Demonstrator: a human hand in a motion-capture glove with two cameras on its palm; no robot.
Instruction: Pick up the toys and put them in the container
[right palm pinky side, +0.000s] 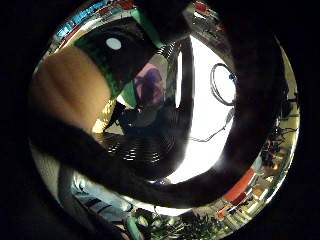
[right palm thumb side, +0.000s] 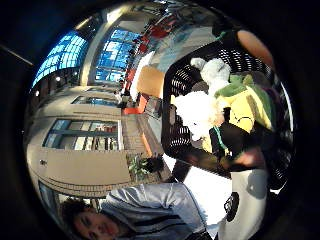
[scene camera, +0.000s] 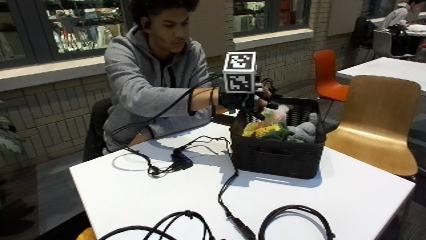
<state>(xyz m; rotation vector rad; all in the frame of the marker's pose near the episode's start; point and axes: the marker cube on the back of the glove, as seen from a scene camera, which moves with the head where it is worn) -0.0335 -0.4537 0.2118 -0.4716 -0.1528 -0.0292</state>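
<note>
Here gloved right hand (scene camera: 247, 101) hovers over black basket (scene camera: 276, 155) (toys (scene camera: 279, 127) inside).

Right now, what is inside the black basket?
The black basket holds plush toys: a grey one, a yellow-green one and a pale one. Anything beneath them is covered.
</note>
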